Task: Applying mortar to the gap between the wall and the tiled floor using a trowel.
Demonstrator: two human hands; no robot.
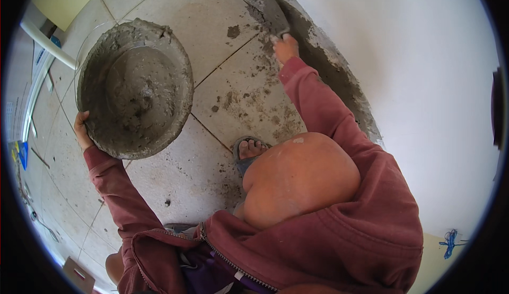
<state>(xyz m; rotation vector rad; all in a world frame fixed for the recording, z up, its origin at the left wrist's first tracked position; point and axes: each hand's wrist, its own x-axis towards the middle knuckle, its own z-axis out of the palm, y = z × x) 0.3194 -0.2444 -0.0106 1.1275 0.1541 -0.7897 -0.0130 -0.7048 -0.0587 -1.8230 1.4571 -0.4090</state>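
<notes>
A round bucket (pixel 179 63) coated in grey mortar stands on the tiles at the left. Wet mortar (pixel 140 85) lies in its bottom. My left hand (pixel 82 130) is closed on the bucket's near left rim, with some fingers hidden behind it. Farther off to the right, my right hand (pixel 286 48) is wrapped around the handle of a trowel (pixel 271 10). The trowel's blade is smeared with mortar and lies against the strip of grey mortar (pixel 339 77) along the foot of the wall.
A white wall (pixel 419 71) rises along the right side. Mortar crumbs (pixel 233 100) are scattered over the floor tiles (pixel 212 8). My sandalled foot (pixel 251 148) and bent knee (pixel 302 177) are between my arms. A blue cord bundle (pixel 450 243) shows at the lower right.
</notes>
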